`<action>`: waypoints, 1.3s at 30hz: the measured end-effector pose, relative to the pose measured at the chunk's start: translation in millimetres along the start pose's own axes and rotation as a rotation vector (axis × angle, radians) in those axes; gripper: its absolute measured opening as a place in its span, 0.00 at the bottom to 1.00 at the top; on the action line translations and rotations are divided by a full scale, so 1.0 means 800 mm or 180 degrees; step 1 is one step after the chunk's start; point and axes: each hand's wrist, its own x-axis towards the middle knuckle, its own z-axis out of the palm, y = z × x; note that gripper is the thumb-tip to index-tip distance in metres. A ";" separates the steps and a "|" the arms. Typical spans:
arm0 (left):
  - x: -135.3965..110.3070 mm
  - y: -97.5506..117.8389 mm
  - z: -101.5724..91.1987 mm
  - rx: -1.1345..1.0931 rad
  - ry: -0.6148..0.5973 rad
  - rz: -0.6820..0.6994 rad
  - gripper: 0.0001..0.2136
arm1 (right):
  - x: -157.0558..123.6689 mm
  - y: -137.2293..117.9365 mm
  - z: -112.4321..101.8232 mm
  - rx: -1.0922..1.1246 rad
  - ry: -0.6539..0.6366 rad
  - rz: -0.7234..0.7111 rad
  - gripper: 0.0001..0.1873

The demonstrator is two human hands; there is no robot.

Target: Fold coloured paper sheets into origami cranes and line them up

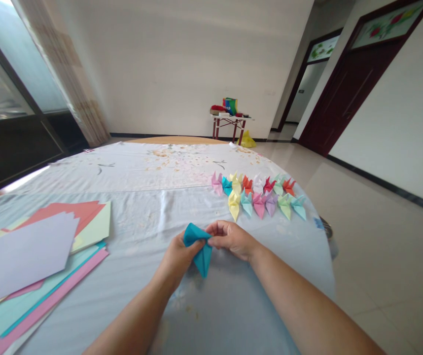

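Observation:
A partly folded piece of blue origami paper (203,257) is held just above the table, its pointed end toward me. My left hand (182,255) grips it from the left, thumb pressed on its front face. At its upper right edge, my right hand (230,240) pinches the paper between thumb and fingers; the fingertips are partly hidden behind it. Beyond my right hand stand several folded paper cranes in two rows, among them a yellow crane (234,205), a pink crane (259,204) and a light green crane (286,206).
Loose coloured sheets lie in a pile at the left, with a lavender sheet (26,251) on top. A pale floral tablecloth (133,217) covers the round table. Against the far wall stands a small table (229,118) with a colourful bag, beside a yellow plastic bag (247,140).

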 end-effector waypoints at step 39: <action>-0.013 0.013 0.008 0.0801 -0.0442 0.0136 0.05 | 0.000 -0.005 0.007 -0.0532 0.0650 -0.0505 0.13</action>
